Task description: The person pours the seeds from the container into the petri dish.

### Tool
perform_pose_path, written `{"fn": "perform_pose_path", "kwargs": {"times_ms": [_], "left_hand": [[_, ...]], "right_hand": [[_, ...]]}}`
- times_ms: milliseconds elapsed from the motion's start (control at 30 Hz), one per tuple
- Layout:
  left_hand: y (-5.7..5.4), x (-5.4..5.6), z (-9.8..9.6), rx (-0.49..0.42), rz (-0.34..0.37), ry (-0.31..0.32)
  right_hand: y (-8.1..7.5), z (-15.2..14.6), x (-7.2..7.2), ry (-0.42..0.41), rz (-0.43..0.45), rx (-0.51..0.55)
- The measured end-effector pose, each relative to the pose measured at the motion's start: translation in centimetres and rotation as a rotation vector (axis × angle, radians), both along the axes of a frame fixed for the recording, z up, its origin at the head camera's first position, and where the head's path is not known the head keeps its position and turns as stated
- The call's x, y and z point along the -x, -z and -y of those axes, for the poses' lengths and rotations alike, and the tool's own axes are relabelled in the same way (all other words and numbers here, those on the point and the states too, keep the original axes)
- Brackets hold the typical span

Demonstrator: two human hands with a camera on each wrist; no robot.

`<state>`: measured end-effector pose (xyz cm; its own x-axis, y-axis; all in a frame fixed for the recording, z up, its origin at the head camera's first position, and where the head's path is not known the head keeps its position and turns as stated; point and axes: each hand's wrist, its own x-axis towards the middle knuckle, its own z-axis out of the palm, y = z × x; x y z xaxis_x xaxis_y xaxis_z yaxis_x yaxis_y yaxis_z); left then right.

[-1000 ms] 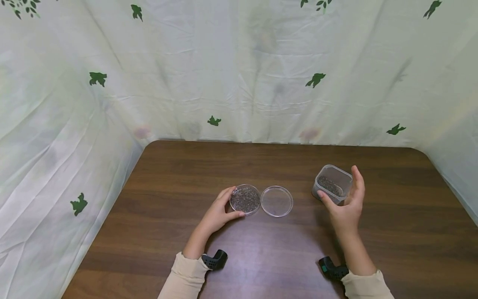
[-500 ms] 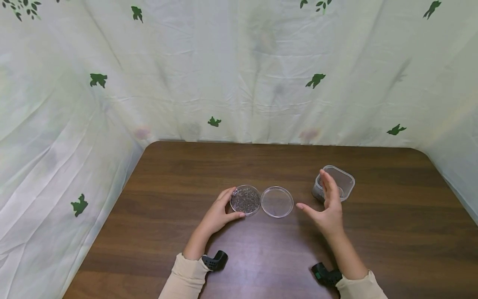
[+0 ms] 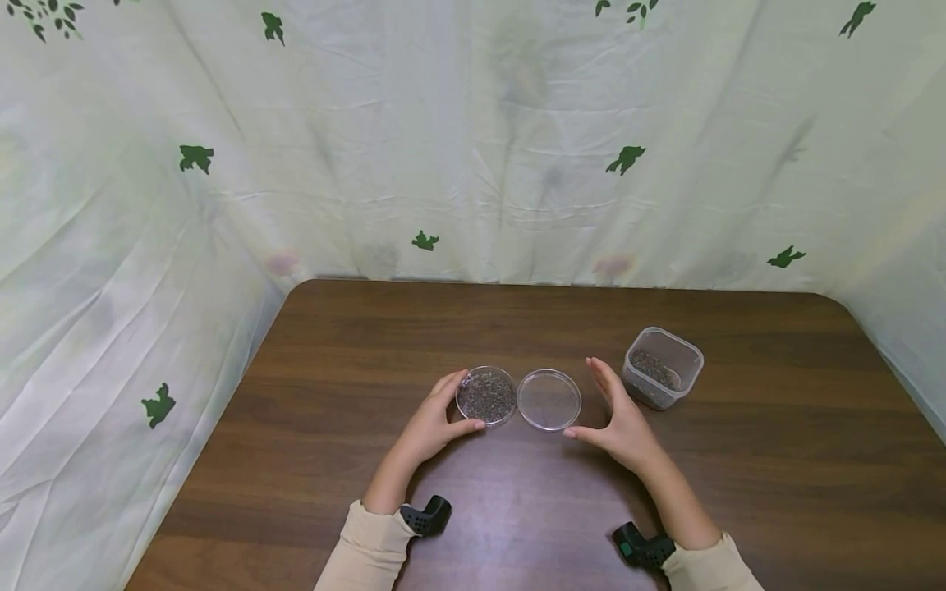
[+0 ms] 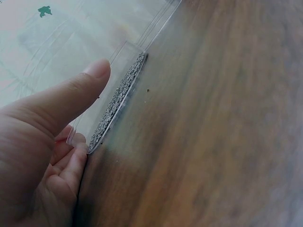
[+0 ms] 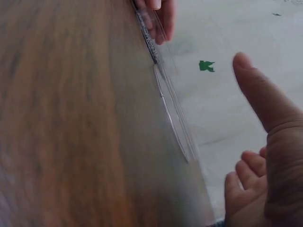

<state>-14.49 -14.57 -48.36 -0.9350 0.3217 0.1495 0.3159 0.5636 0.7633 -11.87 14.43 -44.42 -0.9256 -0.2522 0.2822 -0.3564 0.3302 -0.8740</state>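
A round clear petri dish (image 3: 485, 368) lies on the table with a layer of small grey granules (image 3: 486, 397) inside. My left hand (image 3: 432, 417) grips its left side, fingers at the far edge and thumb at the near edge. Close against the dish's right side lies a clear round lid (image 3: 549, 400) of similar size. Beside that lid, my right hand (image 3: 626, 431) is spread with nothing in it; its thumb tip overlaps the lid's near right edge in the head view. From the right wrist, thumb and fingers appear wide apart around the lid's side.
A clear rectangular plastic tub (image 3: 656, 399), uncovered and partly filled with grey granules, stands behind the right hand. The brown wooden table (image 3: 517, 525) ends at a pale curtain (image 3: 473, 123) with green leaf prints. A few dark specks (image 4: 148, 90) lie near the dish.
My right hand has let go of the tub and moved left to the lid's right side. The tub stays in place upright. My left hand remains on the dish.
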Motion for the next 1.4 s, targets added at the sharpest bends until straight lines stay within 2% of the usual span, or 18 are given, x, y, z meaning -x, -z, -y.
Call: {"fn": "perform_pose_path", "kwargs": {"times_ms": [233,300,600,1033,1200,1400], "left_hand": [[-0.1,0.0,0.0,-0.003,0.002,-0.005],[-0.1,0.0,0.0,-0.003,0.006,-0.006],[-0.2,0.0,0.0,-0.011,0.014,-0.007],[-0.2,0.0,-0.1,-0.013,0.009,-0.010],[-0.1,0.0,0.0,-0.011,0.010,-0.011],[-0.1,0.0,-0.1,-0.013,0.006,-0.008]], "right_hand": [[3.6,-0.7,1.4,-0.053,0.066,0.002],[4.0,-0.8,1.5,-0.061,0.090,-0.007],[3.8,-0.5,1.5,-0.036,0.130,-0.145],[3.8,0.2,1.6,0.027,0.080,-0.330],[3.9,0.5,1.4,0.059,0.071,-0.341],[3.9,0.5,1.3,0.066,0.056,-0.290]]}}
